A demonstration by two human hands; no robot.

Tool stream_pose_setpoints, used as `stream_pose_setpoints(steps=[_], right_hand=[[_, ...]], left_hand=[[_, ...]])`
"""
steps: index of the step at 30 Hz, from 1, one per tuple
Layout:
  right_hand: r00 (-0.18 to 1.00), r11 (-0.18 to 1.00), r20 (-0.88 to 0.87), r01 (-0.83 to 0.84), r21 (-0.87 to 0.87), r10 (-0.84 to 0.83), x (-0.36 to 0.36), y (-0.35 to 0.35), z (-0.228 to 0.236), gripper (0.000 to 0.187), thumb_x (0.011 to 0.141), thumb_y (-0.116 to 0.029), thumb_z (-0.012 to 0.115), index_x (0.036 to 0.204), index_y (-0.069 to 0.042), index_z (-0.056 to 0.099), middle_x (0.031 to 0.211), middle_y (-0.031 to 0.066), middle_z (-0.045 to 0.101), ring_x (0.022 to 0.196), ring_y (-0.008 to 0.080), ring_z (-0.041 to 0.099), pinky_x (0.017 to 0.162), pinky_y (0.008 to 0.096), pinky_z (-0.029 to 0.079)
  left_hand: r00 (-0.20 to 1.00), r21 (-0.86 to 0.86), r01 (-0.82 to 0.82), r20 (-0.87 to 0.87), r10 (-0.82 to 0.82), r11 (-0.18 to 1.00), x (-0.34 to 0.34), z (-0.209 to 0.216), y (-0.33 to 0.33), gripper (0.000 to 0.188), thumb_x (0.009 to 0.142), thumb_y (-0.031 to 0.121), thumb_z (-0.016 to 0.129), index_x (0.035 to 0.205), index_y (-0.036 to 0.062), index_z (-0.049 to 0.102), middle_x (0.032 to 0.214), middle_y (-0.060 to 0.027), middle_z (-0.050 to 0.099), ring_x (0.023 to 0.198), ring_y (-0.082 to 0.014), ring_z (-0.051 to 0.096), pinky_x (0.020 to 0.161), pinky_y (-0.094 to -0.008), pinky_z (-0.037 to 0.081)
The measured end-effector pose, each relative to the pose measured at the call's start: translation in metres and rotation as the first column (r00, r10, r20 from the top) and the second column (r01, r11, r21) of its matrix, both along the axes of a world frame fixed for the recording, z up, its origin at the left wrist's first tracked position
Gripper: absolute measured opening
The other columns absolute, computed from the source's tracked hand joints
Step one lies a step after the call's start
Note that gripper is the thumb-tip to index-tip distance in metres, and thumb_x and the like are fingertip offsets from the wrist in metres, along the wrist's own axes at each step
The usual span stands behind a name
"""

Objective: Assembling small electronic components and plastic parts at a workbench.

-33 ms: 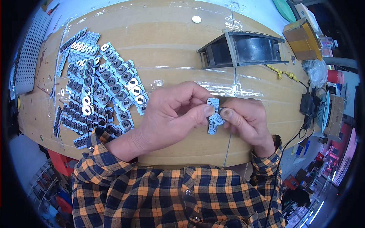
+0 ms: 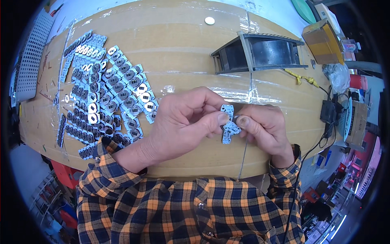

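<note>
In front of my chest, my left hand [image 2: 187, 122] pinches a short light-blue circuit board strip [image 2: 227, 109] between thumb and fingers, the strip standing roughly upright. My right hand [image 2: 266, 128] is closed beside it. Its thumb and forefinger pinch a smaller circuit board piece [image 2: 232, 129], which overlaps the strip's middle. The fingertips hide whether the two are joined. To the left lies a heap of circuit board strips [image 2: 118, 87], many bearing round dark or shiny discs.
A black fan [image 2: 268, 53] in a frame stands beyond my right hand. Near the far edge lies a round white disc [image 2: 209, 20]. A perforated white basket [image 2: 34, 53] stands at far left, a cardboard box [image 2: 323, 42] at far right. A black cable [image 2: 298, 179] runs past my right sleeve.
</note>
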State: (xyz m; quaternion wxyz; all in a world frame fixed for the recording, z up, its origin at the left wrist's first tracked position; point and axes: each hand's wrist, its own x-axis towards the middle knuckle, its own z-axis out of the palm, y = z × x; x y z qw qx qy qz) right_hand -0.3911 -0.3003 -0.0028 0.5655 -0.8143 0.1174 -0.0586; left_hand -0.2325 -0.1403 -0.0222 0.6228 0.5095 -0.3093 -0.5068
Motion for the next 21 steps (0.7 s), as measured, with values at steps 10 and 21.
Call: stream_pose_setpoints(steps=[10,21], right_hand=[[0.998,0.997,0.033,0.046,0.058,-0.048,0.0002,0.0052,0.0053,0.025,0.098,-0.011,0.055,0.08,0.003,0.064,0.059,0.0023,0.06,0.045,0.0053,0.051,0.042,0.0202,0.037],[0.995,0.99,-0.019,0.101,0.101,-0.1,-0.003,0.0046,0.0045,0.025,0.098,-0.011,0.054,0.079,0.001,0.065,0.058,0.0012,0.059,0.044,0.0055,0.05,0.041,0.0205,0.037]], left_hand=[[0.998,0.011,0.053,-0.039,-0.052,0.999,-0.0009,0.0006,-0.0014,0.015,0.094,0.004,0.064,0.106,-0.0041,0.064,0.089,-0.0075,0.07,0.073,-0.0079,0.066,0.061,-0.0195,0.054],[0.994,-0.003,0.001,-0.106,-0.001,1.0,-0.0041,0.0022,-0.0034,0.007,0.093,0.0,0.062,0.099,-0.0023,0.064,0.082,-0.0034,0.068,0.071,-0.0042,0.064,0.063,-0.0172,0.053]])
